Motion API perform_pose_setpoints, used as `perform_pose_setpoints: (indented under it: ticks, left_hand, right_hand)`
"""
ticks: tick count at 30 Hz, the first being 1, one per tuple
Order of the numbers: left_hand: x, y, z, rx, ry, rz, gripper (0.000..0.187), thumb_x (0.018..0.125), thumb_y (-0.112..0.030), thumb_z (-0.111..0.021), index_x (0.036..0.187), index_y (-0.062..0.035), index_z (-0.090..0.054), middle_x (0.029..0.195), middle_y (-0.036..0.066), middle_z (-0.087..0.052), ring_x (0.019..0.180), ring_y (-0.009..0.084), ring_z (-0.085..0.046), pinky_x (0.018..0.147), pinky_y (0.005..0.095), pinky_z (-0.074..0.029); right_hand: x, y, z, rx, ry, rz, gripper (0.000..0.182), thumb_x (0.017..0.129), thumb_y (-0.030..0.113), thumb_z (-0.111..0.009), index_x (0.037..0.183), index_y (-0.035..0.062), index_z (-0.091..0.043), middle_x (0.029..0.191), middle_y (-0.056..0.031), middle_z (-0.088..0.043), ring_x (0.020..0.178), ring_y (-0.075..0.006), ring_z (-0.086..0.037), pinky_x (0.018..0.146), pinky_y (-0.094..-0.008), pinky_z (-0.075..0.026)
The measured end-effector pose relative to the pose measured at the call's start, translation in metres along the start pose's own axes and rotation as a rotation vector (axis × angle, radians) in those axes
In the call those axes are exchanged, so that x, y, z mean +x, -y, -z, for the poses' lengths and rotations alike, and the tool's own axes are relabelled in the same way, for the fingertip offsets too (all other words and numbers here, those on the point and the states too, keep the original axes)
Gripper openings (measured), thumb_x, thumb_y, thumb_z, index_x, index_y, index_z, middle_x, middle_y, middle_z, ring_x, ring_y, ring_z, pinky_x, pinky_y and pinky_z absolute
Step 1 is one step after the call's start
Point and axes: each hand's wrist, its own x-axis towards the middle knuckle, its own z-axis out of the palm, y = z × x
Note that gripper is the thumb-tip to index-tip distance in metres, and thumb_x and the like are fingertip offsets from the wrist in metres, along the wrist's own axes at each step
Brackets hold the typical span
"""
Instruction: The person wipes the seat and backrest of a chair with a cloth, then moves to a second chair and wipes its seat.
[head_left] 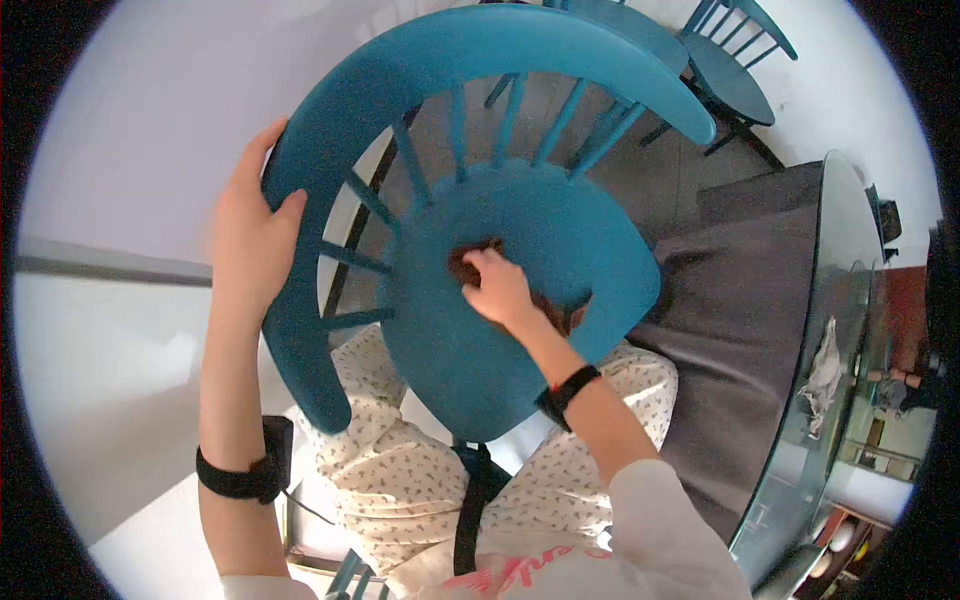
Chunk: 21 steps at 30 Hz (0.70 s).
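The right hand [497, 287], nearest, presses a brown pad [468, 262] onto the seat of the teal chair [540, 230], fingers curled tight on it. The left hand [250, 235] grips the curved backrest at left, fingers wrapped. Step in hand: rubbing the seat centre. Next move likely requires steady bracing while shifting the pad outward.

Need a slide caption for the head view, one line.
Left hand grips the teal chair by its curved backrest while the right hand presses a brown pad against the seat.

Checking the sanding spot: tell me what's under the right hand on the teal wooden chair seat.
A brown pad peeks out beneath the right hand on the teal wooden chair seat; most is covered.
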Motion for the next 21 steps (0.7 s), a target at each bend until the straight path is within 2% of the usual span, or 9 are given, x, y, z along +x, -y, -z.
perform_pose_setpoints:
  ticks: [1, 3, 4, 6, 9, 12, 14, 18, 21]
  left_hand:
    - [-0.001, -0.003, 0.002, 0.002, -0.006, 0.019, 0.061, 0.075, 0.004, -0.057, 0.132, -0.0111, -0.045, 0.113, 0.013, -0.061, 0.093, 0.0192, -0.062, 0.082, 0.0319, -0.049]
    - [-0.002, -0.014, 0.004, -0.007, 0.052, 0.079, 0.054, 0.077, -0.005, -0.058, 0.129, -0.0115, -0.046, 0.119, 0.017, -0.057, 0.111, 0.033, -0.054, 0.094, 0.0389, -0.043]
    - [-0.002, -0.011, 0.004, 0.008, 0.056, 0.106, 0.054, 0.077, -0.005, -0.058, 0.129, -0.0115, -0.046, 0.119, 0.017, -0.057, 0.111, 0.033, -0.054, 0.094, 0.0389, -0.043]
    - [0.002, 0.001, 0.002, 0.084, -0.031, -0.036, 0.057, 0.076, -0.007, -0.06, 0.13, -0.0165, -0.048, 0.112, 0.015, -0.061, 0.092, 0.0268, -0.062, 0.086, 0.0374, -0.047]
    - [0.006, 0.015, 0.002, -0.007, -0.076, -0.153, 0.056, 0.075, -0.009, -0.061, 0.129, -0.0162, -0.049, 0.114, 0.015, -0.061, 0.099, 0.0289, -0.061, 0.087, 0.0376, -0.046]
    - [0.001, -0.01, 0.017, 0.023, -0.019, 0.038, 0.054, 0.075, -0.009, -0.061, 0.127, -0.0122, -0.049, 0.116, 0.017, -0.06, 0.106, 0.0319, -0.058, 0.091, 0.0384, -0.044]
    - [0.005, 0.003, 0.016, 0.054, -0.07, -0.063, 0.054, 0.075, -0.009, -0.06, 0.127, -0.01, -0.049, 0.117, 0.017, -0.059, 0.11, 0.0336, -0.056, 0.094, 0.0389, -0.043]
    - [0.003, 0.007, 0.012, 0.044, -0.093, -0.097, 0.053, 0.075, -0.008, -0.06, 0.127, -0.0105, -0.049, 0.117, 0.017, -0.059, 0.109, 0.034, -0.056, 0.094, 0.0404, -0.043]
    - [0.003, 0.003, 0.005, -0.029, -0.071, -0.063, 0.053, 0.075, -0.008, -0.06, 0.127, -0.0105, -0.05, 0.118, 0.018, -0.058, 0.109, 0.0346, -0.055, 0.094, 0.0412, -0.043]
  right_hand:
    - [-0.017, 0.005, -0.003, 0.033, 0.029, 0.025, 0.043, 0.069, 0.023, -0.068, 0.109, 0.0115, -0.056, 0.101, -0.0154, -0.058, 0.086, -0.0378, -0.06, 0.076, -0.045, -0.051]
    - [-0.052, 0.016, -0.012, 0.078, 0.091, 0.054, 0.043, 0.069, 0.023, -0.068, 0.109, 0.0119, -0.056, 0.101, -0.015, -0.058, 0.086, -0.0376, -0.06, 0.075, -0.0449, -0.051]
    - [-0.07, 0.021, -0.014, 0.108, 0.117, 0.089, 0.044, 0.069, 0.022, -0.069, 0.109, 0.012, -0.056, 0.099, -0.0143, -0.058, 0.086, -0.0369, -0.06, 0.074, -0.0449, -0.051]
    - [-0.104, 0.03, -0.021, 0.143, 0.155, 0.149, 0.045, 0.068, 0.021, -0.07, 0.11, 0.0121, -0.056, 0.098, -0.0135, -0.058, 0.086, -0.0362, -0.06, 0.074, -0.0449, -0.051]
    - [-0.151, 0.036, -0.024, 0.15, 0.155, 0.205, 0.044, 0.068, 0.019, -0.069, 0.109, 0.0119, -0.056, 0.094, -0.0122, -0.057, 0.085, -0.0356, -0.059, 0.073, -0.0463, -0.05]
    - [-0.167, 0.026, -0.011, 0.226, 0.263, 0.208, 0.04, 0.067, 0.016, -0.069, 0.106, 0.0105, -0.06, 0.096, -0.0134, -0.059, 0.088, -0.0334, -0.06, 0.077, -0.0418, -0.05]
    - [-0.153, -0.001, 0.008, 0.498, 0.366, 0.118, 0.038, 0.065, 0.013, -0.069, 0.102, 0.0055, -0.064, 0.098, -0.0124, -0.064, 0.089, -0.026, -0.062, 0.079, -0.035, -0.05]
    - [-0.114, -0.019, 0.082, 0.801, -0.275, -0.355, 0.033, 0.07, 0.006, -0.064, 0.102, -0.0032, -0.063, 0.093, -0.0064, -0.066, 0.084, -0.0159, -0.059, 0.079, -0.0291, -0.047]
    - [-0.07, -0.017, 0.128, 1.025, -0.364, -0.301, 0.045, 0.083, 0.016, -0.063, 0.122, -0.0028, -0.052, 0.11, -0.0092, -0.061, 0.094, -0.0158, -0.056, 0.086, -0.0283, -0.043]
